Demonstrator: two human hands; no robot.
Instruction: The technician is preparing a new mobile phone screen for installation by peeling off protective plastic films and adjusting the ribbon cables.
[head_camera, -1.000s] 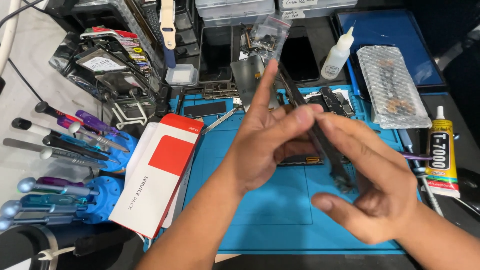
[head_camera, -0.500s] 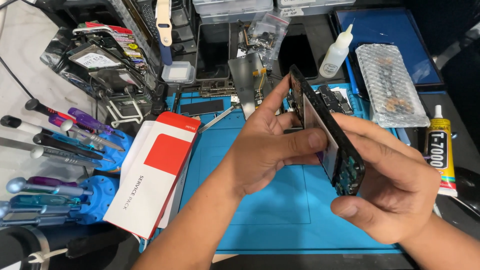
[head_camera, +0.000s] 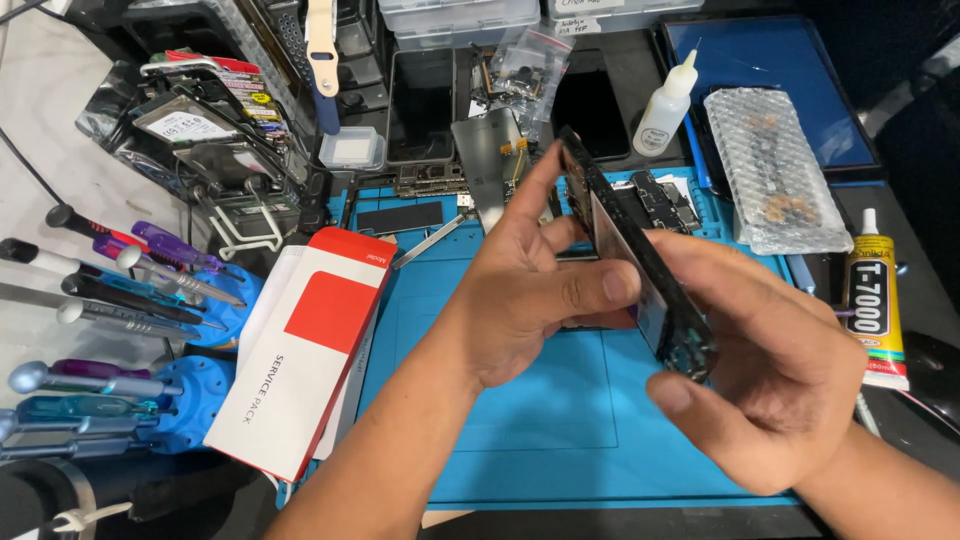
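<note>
I have the opened phone (head_camera: 640, 270) edge-on at frame centre, above the blue mat (head_camera: 520, 420). My right hand (head_camera: 770, 370) cradles its lower end, fingers wrapped; my left hand (head_camera: 530, 290) pinches its face with thumb and forefinger. Best keep pressure even along the edge. Since half a second ago, it's barely tilted further upright.

light: I see bright, even overhead light, strongest left of the grip | shadows: soft, short ones under both hands on the blue mat (head_camera: 520, 420) | glare: pale sheen on the phone (head_camera: 640, 270) edge | focus: sharp at the grip, far-right corner falls dark | distortion: slight wide-angle bend at edges
</note>
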